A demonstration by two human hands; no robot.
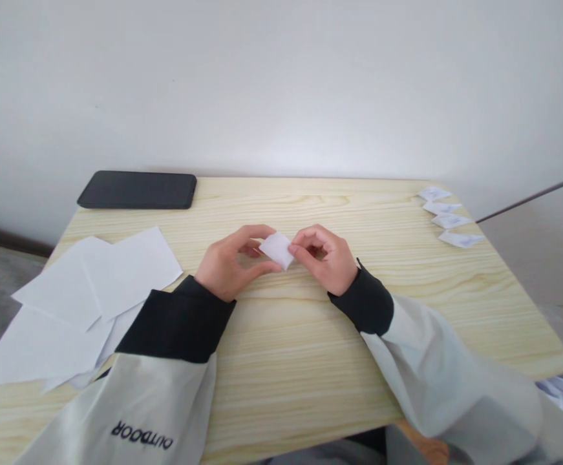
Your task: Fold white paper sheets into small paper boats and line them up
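A small folded piece of white paper (276, 249) is held between my two hands, over the middle of the table. My left hand (239, 259) grips it from the left, with the thumb at its lower edge and the fingers at its upper edge. On the other side, my right hand (324, 257) pinches the paper's right corner between thumb and fingertips. The other fingers of the right hand are curled in. Which fold lies underneath the paper is hidden.
White paper sheets (63, 342) lie overlapping on the left of the wooden table (300, 387). A black phone (138, 190) rests at the back left. Several small folded papers (450, 221) stand in a row at the back right. A white wall (310, 84) rises behind.
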